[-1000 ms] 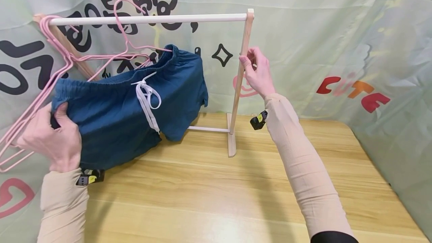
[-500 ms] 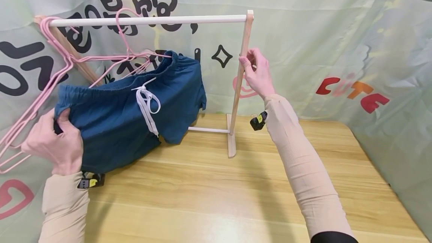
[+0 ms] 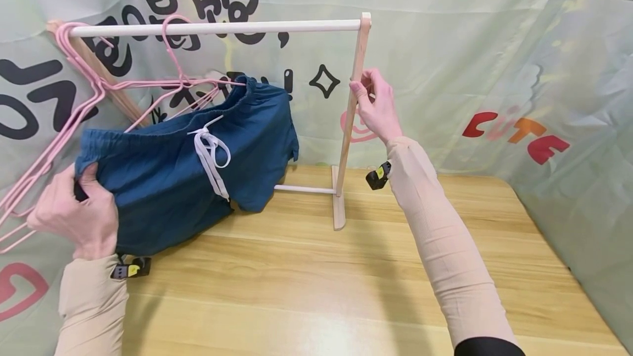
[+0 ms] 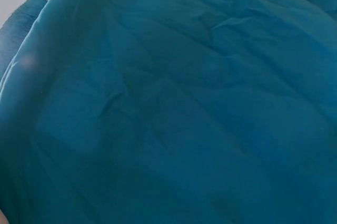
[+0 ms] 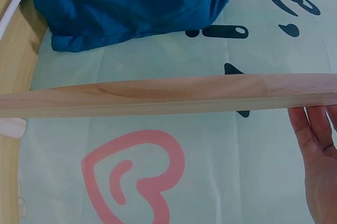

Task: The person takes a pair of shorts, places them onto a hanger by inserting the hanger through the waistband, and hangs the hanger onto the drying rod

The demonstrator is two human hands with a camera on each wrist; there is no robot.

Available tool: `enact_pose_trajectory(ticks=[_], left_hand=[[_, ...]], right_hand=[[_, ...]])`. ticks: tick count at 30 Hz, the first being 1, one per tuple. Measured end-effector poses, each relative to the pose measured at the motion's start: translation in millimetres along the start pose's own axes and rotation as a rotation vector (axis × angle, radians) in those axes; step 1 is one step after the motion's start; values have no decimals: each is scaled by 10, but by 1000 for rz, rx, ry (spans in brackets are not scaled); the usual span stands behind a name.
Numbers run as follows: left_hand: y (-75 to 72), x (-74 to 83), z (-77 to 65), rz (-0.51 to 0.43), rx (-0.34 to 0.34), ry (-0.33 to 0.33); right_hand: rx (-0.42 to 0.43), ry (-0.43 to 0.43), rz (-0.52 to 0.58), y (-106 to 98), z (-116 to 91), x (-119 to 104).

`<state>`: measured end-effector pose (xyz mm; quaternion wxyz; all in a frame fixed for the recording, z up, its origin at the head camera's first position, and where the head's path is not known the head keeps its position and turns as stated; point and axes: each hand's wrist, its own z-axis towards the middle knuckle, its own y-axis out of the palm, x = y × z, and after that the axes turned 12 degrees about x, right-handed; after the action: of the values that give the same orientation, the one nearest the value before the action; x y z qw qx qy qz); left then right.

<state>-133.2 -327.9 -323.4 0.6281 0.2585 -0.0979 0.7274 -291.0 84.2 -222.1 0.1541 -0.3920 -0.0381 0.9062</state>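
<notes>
Gripping shorts (image 3: 168,174) hem, left hand (image 3: 74,216)

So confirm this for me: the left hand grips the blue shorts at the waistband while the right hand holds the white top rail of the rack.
Not quite. The right hand holds the wooden upright post of the rack, not the white top rail; the head view shows it. The left hand does grip the blue shorts at the waistband.

Printed green backdrop (image 3: 445,43) behind wooden table (image 3: 321,290).
</notes>
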Motion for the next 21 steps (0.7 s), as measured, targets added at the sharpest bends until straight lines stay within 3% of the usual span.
enact_pose_trajectory(ticks=[21], left_hand=[[-44,-36,-15,-25,2,-7]], right_hand=[[6,3,1,3,7,5]])
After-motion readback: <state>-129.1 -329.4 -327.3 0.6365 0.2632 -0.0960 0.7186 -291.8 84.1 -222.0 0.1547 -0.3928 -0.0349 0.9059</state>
